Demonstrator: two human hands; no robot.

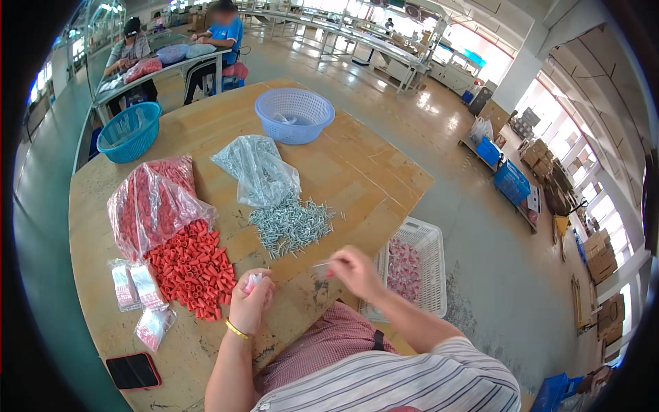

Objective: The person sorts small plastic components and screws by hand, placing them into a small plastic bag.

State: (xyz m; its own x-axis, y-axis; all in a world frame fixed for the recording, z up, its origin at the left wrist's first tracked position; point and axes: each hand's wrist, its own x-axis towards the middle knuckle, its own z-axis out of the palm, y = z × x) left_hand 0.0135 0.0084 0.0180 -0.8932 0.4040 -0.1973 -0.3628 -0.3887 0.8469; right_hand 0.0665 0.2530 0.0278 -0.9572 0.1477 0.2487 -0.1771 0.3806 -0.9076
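Observation:
My left hand (249, 302) is closed around a small bunch of clear plastic bags (255, 280) by the table's near edge. To its right, my right hand (353, 272) pinches a small clear zip bag (321, 268) with a bit of red showing at the fingertips. A heap of red plastic cone-shaped caps (192, 268) lies just left of my left hand, spilling from a large clear bag (154, 199). Beyond my hands is a pile of silvery screws (292, 226), in front of their own clear bag (257, 168).
Packs of small bags (137, 285) and a phone (132, 371) lie at the left. A teal basket (130, 134) and a lilac basket (295, 117) stand at the far side. A white crate (432, 268) of filled bags sits beside my right arm. Two people work at another table (165, 69).

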